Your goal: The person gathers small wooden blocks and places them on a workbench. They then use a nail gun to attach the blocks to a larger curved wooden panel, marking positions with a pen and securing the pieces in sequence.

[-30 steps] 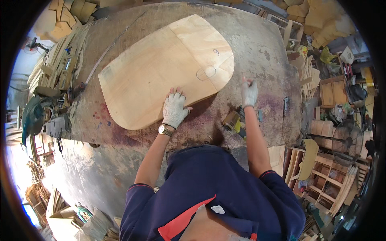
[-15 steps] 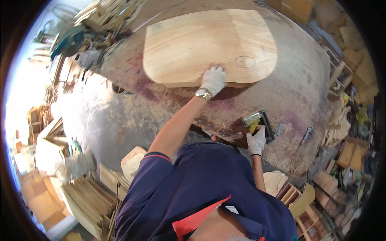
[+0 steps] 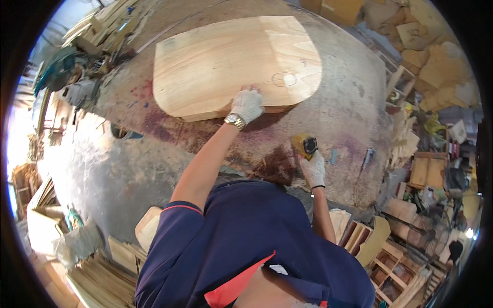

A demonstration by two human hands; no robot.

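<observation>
Pale wood faces us in a broad panel with rounded corners [image 3: 226, 66], lying flat across the far middle of a worn grey-brown workbench with purplish-red stains [image 3: 354, 92]. A dark oval outline [image 3: 284, 79] is drawn on its top, towards the right end, and its thick near edge faces us. Our left hand, in a white knitted glove with bare fingertips [image 3: 247, 104], rests at that near edge with its fingers over the top face; whether the thumb pinches the edge, we cannot tell. A gold-toned wristwatch [image 3: 235, 121] sits on the same wrist.

Our right hand, also in a white knitted glove [image 3: 313, 168], is clamped around a yellow tool with a dark round end [image 3: 305, 145], near the bench's front edge and apart from the panel. Whether the tool touches the bench, we cannot tell. Just to the right of this hand lie a small blue-grey strip [image 3: 334, 156] and, farther over, a slim metallic implement [image 3: 368, 158]. At our far left stands a teal power tool [image 3: 56, 69].
</observation>
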